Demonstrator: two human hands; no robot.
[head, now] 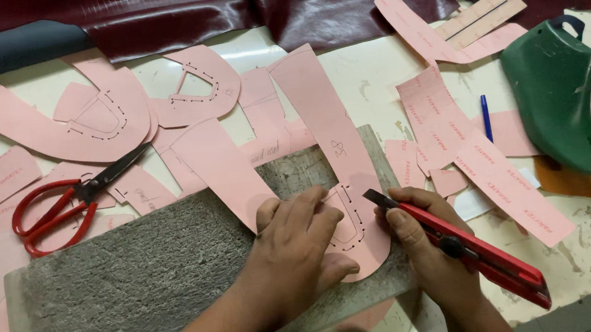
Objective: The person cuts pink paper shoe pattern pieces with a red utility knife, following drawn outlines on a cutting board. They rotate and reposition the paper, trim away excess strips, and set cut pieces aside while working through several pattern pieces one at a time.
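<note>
The left hand (302, 246) presses flat the pink paper pattern (339, 183) on the grey cutting board (142, 269), while the right hand (428, 247) grips the red utility knife (471, 250) at its rounded end, where several slots are already cut.

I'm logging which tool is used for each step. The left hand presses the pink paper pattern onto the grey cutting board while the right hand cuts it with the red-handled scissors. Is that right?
Not quite. The right hand holds a red utility knife, not the scissors; the red-handled scissors lie untouched further left. The head view shows this. The left hand does press the pink paper pattern onto the grey cutting board.
</note>
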